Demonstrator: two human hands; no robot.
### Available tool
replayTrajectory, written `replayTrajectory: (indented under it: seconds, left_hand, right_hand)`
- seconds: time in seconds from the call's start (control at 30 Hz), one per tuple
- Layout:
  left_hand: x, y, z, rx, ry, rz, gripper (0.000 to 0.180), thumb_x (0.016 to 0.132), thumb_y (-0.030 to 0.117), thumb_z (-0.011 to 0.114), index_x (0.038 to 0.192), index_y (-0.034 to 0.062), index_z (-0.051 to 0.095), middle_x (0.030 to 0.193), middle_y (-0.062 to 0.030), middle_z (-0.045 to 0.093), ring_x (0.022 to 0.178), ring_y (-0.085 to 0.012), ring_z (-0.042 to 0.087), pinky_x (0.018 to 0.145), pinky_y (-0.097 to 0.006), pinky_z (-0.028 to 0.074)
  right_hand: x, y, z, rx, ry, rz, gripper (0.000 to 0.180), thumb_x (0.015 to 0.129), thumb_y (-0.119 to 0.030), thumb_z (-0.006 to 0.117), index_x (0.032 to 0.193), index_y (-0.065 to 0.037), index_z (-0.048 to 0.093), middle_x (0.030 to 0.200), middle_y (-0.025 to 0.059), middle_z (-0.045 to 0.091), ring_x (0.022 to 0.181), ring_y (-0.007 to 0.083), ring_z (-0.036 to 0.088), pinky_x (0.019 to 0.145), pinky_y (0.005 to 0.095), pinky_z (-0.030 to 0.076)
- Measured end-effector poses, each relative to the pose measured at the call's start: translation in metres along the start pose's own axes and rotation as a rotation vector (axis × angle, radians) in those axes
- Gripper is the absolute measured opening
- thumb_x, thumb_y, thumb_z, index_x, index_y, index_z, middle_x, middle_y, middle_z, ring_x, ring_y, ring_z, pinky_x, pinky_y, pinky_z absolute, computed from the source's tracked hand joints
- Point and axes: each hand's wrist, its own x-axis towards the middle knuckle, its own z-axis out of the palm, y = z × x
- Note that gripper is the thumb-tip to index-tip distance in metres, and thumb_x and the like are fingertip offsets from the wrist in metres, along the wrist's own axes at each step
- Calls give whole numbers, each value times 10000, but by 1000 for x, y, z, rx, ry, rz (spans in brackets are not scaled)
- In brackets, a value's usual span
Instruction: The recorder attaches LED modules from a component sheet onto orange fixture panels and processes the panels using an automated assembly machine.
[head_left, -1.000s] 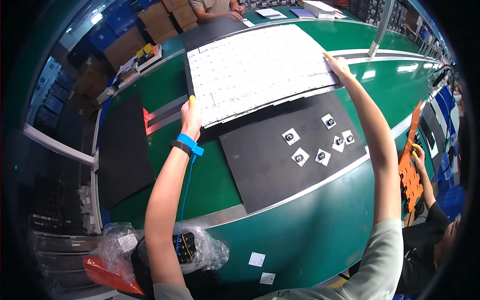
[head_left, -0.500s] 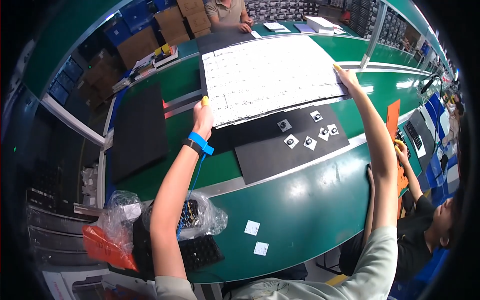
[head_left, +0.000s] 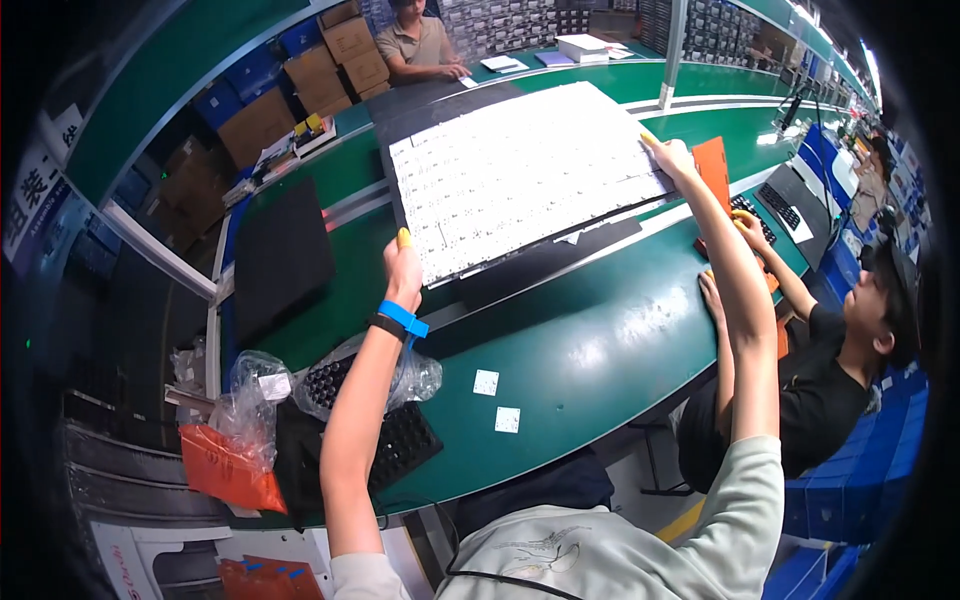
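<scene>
A large white circuit-board panel, covered in rows of small dark marks, is held out in front of me, tilted. My left hand grips its near left corner, and a blue wrist strap circles that wrist. At the right edge my right hand holds the panel, thumb on top. Yellow covers show on a digit of each hand. Under the panel, a dark mat shows only in part. Two small white square boards lie on the green bench nearer me.
Black trays, clear plastic bags and an orange bag sit at the near left. A dark board lies farther left. A co-worker handles orange sheets at the right; another person sits across the bench.
My view has shifted. The panel, still in both hands, now hides the small square boards with black parts that showed on the dark mat. The right co-worker shows more fully.
</scene>
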Motion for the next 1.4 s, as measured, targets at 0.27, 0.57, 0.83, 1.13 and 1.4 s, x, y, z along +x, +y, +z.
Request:
replayTrajectory:
  seconds: [0.27, 0.57, 0.83, 1.13, 1.4]
  left_hand:
    - [-104, -18, -28, 64, 24, -30, 413, 1076, 295, 422, 1103, -54, 642, 925, -58, 666, 844, -139, 580, 771, -340, 473]
    - [-194, -85, -43, 54, -27, -42, 454, 1075, 315, 414, 1152, -63, 654, 1028, -110, 715, 919, -173, 635, 816, -345, 494]
    - [-271, -123, -27, 57, -10, -47, 433, 1074, 297, 431, 1028, -85, 631, 909, -125, 692, 811, -184, 611, 749, -367, 482]
    - [-339, -177, 8, 174, 24, -36, 403, 1059, 312, 435, 1015, -48, 611, 943, -253, 677, 886, -441, 633, 761, -476, 487]
    - [-375, -185, 9, 192, 64, -68, 405, 1066, 301, 428, 981, -58, 595, 917, -274, 670, 859, -465, 628, 715, -493, 475]
  right_hand:
    - [-80, 64, -6, 56, -65, 58, 813, 823, -691, 631, 1056, 84, 709, 1031, 272, 716, 1004, 359, 708, 869, 440, 521]
    - [-191, 123, -36, 21, -41, 66, 750, 830, -700, 643, 758, 45, 690, 676, 121, 671, 681, 210, 669, 640, 369, 504]
    - [-235, 212, -37, 20, -84, 59, 581, 916, -531, 621, 1076, 20, 711, 1062, 173, 725, 1009, 244, 690, 903, 340, 493]
    - [-268, 298, -48, 41, -125, -183, 468, 1016, -362, 518, 1421, -128, 538, 1461, 58, 544, 1309, 188, 531, 1088, 260, 365]
    - [-283, 283, -35, -86, -166, -468, 531, 1002, -224, 511, 1493, -55, 401, 1549, 121, 406, 1433, 240, 396, 1162, 323, 316]
